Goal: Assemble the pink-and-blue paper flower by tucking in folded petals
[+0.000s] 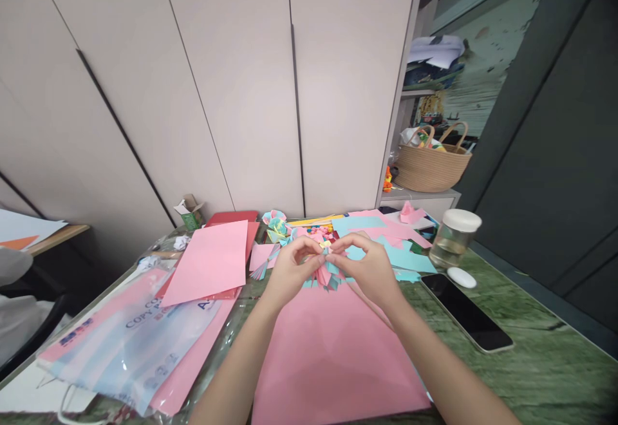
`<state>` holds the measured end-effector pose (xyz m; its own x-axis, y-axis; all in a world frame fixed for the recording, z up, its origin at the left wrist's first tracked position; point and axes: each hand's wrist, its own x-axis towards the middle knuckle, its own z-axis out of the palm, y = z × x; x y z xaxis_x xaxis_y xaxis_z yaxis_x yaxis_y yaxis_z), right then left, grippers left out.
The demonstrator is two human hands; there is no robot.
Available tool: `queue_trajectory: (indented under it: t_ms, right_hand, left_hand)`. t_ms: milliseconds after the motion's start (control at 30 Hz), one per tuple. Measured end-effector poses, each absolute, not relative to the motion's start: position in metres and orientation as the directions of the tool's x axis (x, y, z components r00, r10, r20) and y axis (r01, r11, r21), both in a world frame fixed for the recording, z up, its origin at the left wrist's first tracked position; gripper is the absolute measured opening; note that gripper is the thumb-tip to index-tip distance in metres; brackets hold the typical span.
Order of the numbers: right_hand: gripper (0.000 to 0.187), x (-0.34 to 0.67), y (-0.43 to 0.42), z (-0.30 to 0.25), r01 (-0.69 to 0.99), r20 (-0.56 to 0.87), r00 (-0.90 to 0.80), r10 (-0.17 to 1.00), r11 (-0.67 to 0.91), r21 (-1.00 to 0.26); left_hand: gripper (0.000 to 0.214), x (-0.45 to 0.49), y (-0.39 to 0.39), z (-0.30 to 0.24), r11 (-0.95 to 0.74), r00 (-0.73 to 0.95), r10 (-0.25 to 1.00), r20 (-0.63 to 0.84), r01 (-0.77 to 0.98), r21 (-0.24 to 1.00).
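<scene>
Two hands, left hand and right hand, pinch the folded paper piece between them, fingertips closed narrow on it, lifted just above the pink sheet on the table, apparently so both sides of the folds stay reachable.

Pink sheet lies on a marbled green tabletop. The folded paper piece shows pink and light blue. Black phone alongside.
</scene>
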<state>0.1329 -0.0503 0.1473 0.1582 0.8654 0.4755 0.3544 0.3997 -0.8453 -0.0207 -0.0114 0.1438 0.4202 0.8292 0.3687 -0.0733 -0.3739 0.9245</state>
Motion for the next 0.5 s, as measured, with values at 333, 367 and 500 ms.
queue_trajectory:
  t_ms: [333, 367, 500]
  right_hand:
    - [0.016, 0.1329, -0.0498, 0.1449, 0.286, 0.422, 0.135, 0.897, 0.372, -0.883]
    - [0.016, 0.1326, -0.0498, 0.1450, 0.280, 0.417, 0.137, 0.898, 0.369, -0.886]
    - [0.015, 0.1320, -0.0501, 0.1440, 0.316, 0.447, 0.162, 0.880, 0.383, -0.868]
  left_hand:
    - [0.013, -0.0213, -0.0116, 0.1434, -0.359, 0.433, 0.821, 0.371, -0.113, 0.926]
    - [0.013, -0.0213, -0.0114, 0.1431, -0.359, 0.435, 0.821, 0.371, -0.113, 0.927]
    - [0.015, -0.0205, -0.0102, 0.1419, -0.361, 0.424, 0.825, 0.373, -0.113, 0.926]
